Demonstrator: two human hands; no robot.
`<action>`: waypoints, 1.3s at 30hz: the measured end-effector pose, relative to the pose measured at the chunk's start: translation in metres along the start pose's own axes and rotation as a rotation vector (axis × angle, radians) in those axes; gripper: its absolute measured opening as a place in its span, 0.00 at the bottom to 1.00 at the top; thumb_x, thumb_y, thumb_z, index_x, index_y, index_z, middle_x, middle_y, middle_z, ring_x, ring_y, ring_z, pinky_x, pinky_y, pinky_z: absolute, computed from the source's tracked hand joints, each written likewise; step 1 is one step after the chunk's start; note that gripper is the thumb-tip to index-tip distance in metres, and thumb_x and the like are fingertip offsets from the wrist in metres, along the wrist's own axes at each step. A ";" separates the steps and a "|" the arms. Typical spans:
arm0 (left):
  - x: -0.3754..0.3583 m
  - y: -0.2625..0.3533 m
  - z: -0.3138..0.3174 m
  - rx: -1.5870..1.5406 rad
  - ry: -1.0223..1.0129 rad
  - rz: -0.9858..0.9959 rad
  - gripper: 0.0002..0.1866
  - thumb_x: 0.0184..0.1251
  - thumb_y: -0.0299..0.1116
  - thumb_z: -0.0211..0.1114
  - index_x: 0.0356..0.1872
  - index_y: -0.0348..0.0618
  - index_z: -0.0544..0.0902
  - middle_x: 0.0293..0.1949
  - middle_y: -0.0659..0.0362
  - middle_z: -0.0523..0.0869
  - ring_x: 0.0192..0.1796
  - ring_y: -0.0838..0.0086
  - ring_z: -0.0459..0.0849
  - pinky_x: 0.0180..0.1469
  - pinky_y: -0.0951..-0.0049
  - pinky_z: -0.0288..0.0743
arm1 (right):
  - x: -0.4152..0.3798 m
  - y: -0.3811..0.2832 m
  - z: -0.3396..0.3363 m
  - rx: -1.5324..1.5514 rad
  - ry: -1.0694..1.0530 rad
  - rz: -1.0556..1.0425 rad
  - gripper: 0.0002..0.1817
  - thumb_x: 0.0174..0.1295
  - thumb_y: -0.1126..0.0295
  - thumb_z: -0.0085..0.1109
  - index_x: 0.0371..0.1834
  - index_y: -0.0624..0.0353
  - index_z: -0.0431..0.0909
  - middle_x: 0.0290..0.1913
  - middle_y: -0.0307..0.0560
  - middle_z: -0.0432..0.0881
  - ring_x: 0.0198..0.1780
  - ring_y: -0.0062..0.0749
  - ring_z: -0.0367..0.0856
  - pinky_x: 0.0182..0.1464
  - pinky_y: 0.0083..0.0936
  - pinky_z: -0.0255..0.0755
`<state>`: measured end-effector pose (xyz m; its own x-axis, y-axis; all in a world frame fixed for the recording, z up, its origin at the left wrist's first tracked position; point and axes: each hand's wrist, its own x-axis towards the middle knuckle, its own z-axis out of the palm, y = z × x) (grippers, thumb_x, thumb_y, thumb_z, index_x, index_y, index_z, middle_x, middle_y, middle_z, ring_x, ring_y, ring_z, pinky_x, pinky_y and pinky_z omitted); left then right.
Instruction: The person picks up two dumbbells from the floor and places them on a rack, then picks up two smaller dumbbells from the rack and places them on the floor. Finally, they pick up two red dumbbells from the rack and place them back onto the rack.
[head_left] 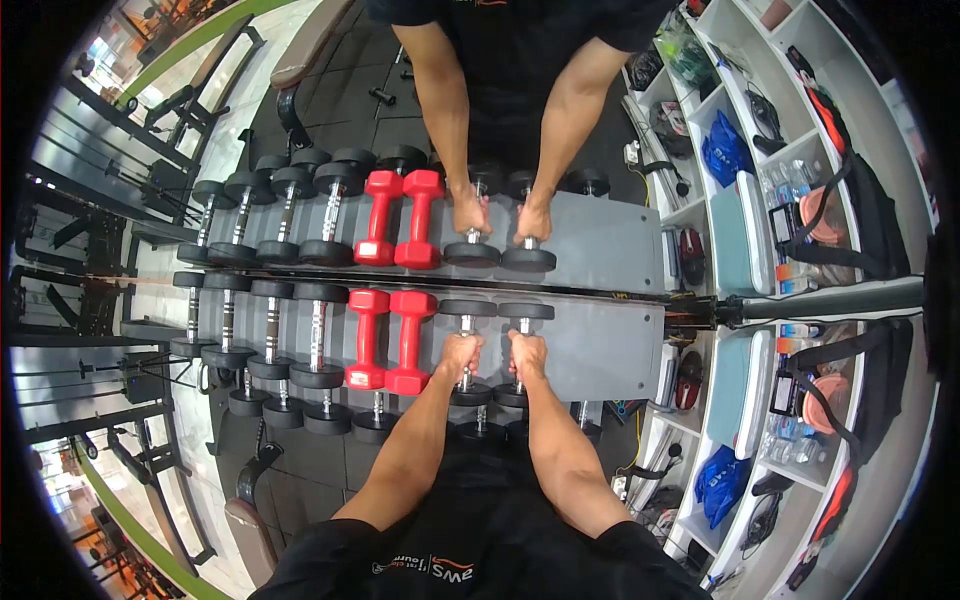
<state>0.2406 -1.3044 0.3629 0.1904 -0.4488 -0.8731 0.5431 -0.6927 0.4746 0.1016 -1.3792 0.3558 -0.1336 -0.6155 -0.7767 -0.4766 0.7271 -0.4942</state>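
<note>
Two black-ended dumbbells with chrome handles lie side by side on a grey rack shelf (600, 350), right of two red dumbbells (409, 343). My left hand (462, 354) is wrapped round the handle of one black dumbbell (468, 308). Just to its right, my right hand (527, 355) grips the handle of the other black dumbbell (526, 312). Both dumbbells point away from me, their far ends near the mirror's lower edge. A mirror behind the shelf repeats the hands and dumbbells in the upper half.
More black dumbbells (317, 335) line the shelf at the left, with a lower row beneath. White shelving (690, 520) with a blue bag (722, 485), bottles and a black bag stands at the right. A bench (250, 530) is at the lower left.
</note>
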 end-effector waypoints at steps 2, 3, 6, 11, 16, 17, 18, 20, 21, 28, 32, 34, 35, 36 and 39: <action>-0.004 0.002 0.006 -0.004 0.053 0.013 0.11 0.56 0.28 0.65 0.18 0.42 0.73 0.12 0.61 0.71 0.09 0.73 0.67 0.13 0.65 0.63 | 0.001 0.001 -0.001 -0.011 -0.005 -0.035 0.21 0.55 0.57 0.64 0.25 0.71 0.80 0.22 0.53 0.82 0.19 0.38 0.81 0.20 0.35 0.75; -0.006 0.002 0.007 -0.006 0.072 0.013 0.11 0.56 0.27 0.64 0.17 0.42 0.73 0.12 0.61 0.70 0.09 0.73 0.66 0.13 0.64 0.62 | 0.000 0.002 -0.002 -0.018 -0.009 -0.054 0.21 0.55 0.57 0.64 0.25 0.70 0.80 0.22 0.53 0.82 0.19 0.38 0.81 0.20 0.35 0.75; -0.008 0.005 0.010 0.003 0.107 0.014 0.12 0.56 0.26 0.64 0.16 0.43 0.72 0.11 0.61 0.70 0.09 0.73 0.66 0.12 0.64 0.61 | 0.000 0.001 -0.004 -0.025 -0.046 -0.028 0.18 0.56 0.60 0.65 0.24 0.69 0.80 0.20 0.50 0.80 0.17 0.36 0.79 0.18 0.35 0.73; -0.008 0.006 0.011 0.000 0.127 0.013 0.12 0.56 0.27 0.64 0.16 0.42 0.73 0.12 0.60 0.71 0.09 0.74 0.66 0.12 0.64 0.60 | 0.013 0.013 -0.004 0.162 -0.185 -0.008 0.12 0.55 0.67 0.65 0.22 0.64 0.78 0.17 0.44 0.74 0.14 0.31 0.72 0.15 0.32 0.68; -0.006 0.003 0.011 0.011 0.159 0.028 0.10 0.56 0.27 0.63 0.18 0.40 0.75 0.12 0.59 0.72 0.10 0.73 0.68 0.13 0.64 0.61 | 0.005 0.009 -0.013 0.224 -0.317 0.044 0.11 0.55 0.68 0.66 0.22 0.60 0.76 0.17 0.41 0.72 0.15 0.29 0.72 0.15 0.31 0.68; -0.005 0.002 0.010 0.014 0.170 0.030 0.09 0.56 0.27 0.63 0.18 0.39 0.75 0.12 0.59 0.72 0.10 0.73 0.69 0.13 0.64 0.62 | 0.002 0.009 -0.016 0.223 -0.350 0.048 0.11 0.56 0.67 0.66 0.22 0.59 0.75 0.17 0.41 0.72 0.15 0.29 0.72 0.16 0.31 0.69; -0.005 0.003 0.010 0.018 0.179 0.034 0.09 0.56 0.27 0.63 0.18 0.39 0.76 0.12 0.59 0.73 0.10 0.73 0.69 0.13 0.64 0.62 | -0.001 0.008 -0.020 0.224 -0.381 0.051 0.11 0.56 0.67 0.66 0.22 0.59 0.75 0.17 0.40 0.72 0.16 0.29 0.73 0.16 0.30 0.70; -0.006 0.003 0.013 0.026 0.190 0.031 0.09 0.55 0.27 0.63 0.18 0.39 0.76 0.13 0.59 0.73 0.10 0.73 0.70 0.13 0.64 0.63 | -0.007 0.004 -0.022 0.268 -0.389 0.096 0.12 0.56 0.66 0.67 0.23 0.58 0.75 0.18 0.40 0.73 0.17 0.29 0.74 0.18 0.31 0.73; -0.005 0.003 0.013 0.028 0.195 0.027 0.09 0.55 0.27 0.63 0.18 0.39 0.76 0.13 0.59 0.73 0.10 0.73 0.70 0.13 0.64 0.63 | -0.008 0.003 -0.021 0.289 -0.395 0.118 0.12 0.56 0.65 0.67 0.23 0.57 0.74 0.18 0.40 0.73 0.17 0.30 0.75 0.19 0.31 0.75; -0.003 0.003 0.011 0.028 0.180 0.009 0.08 0.55 0.27 0.63 0.18 0.39 0.76 0.13 0.60 0.73 0.11 0.73 0.70 0.13 0.64 0.64 | -0.018 -0.009 -0.017 0.200 -0.284 0.093 0.13 0.60 0.64 0.63 0.22 0.55 0.71 0.17 0.38 0.70 0.15 0.26 0.69 0.17 0.28 0.69; -0.002 0.001 0.010 0.012 0.170 0.013 0.08 0.55 0.27 0.63 0.19 0.39 0.76 0.13 0.60 0.73 0.11 0.74 0.70 0.13 0.65 0.64 | -0.008 0.002 -0.008 0.150 -0.167 0.027 0.13 0.58 0.66 0.63 0.22 0.59 0.72 0.16 0.41 0.71 0.13 0.27 0.67 0.14 0.29 0.64; 0.001 0.000 0.008 0.010 0.147 0.016 0.08 0.55 0.27 0.63 0.19 0.39 0.76 0.13 0.60 0.73 0.11 0.74 0.70 0.13 0.65 0.64 | -0.006 0.002 -0.005 0.127 -0.117 0.010 0.13 0.56 0.66 0.64 0.24 0.65 0.75 0.17 0.44 0.74 0.14 0.29 0.70 0.14 0.31 0.66; 0.002 -0.002 0.008 0.020 0.151 0.023 0.08 0.55 0.27 0.63 0.19 0.39 0.76 0.13 0.60 0.73 0.11 0.74 0.69 0.13 0.65 0.64 | -0.006 0.003 -0.004 0.133 -0.106 0.006 0.13 0.56 0.66 0.64 0.23 0.65 0.75 0.16 0.44 0.74 0.13 0.29 0.69 0.13 0.31 0.65; 0.003 -0.003 0.009 0.028 0.154 0.029 0.08 0.56 0.27 0.63 0.19 0.39 0.76 0.13 0.60 0.73 0.11 0.74 0.69 0.13 0.65 0.64 | -0.005 0.004 -0.003 0.138 -0.096 0.002 0.13 0.55 0.67 0.63 0.22 0.65 0.75 0.16 0.44 0.74 0.12 0.29 0.69 0.12 0.31 0.64; 0.004 -0.003 0.009 0.031 0.152 0.036 0.08 0.55 0.27 0.63 0.19 0.40 0.76 0.13 0.60 0.72 0.10 0.74 0.68 0.13 0.65 0.63 | -0.004 0.005 -0.001 0.131 -0.064 -0.010 0.13 0.55 0.68 0.63 0.20 0.66 0.74 0.15 0.45 0.74 0.11 0.29 0.68 0.11 0.31 0.63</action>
<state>0.2323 -1.3089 0.3587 0.3323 -0.3844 -0.8613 0.5085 -0.6961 0.5068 0.0984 -1.3737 0.3565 -0.0719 -0.6057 -0.7924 -0.3597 0.7568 -0.5458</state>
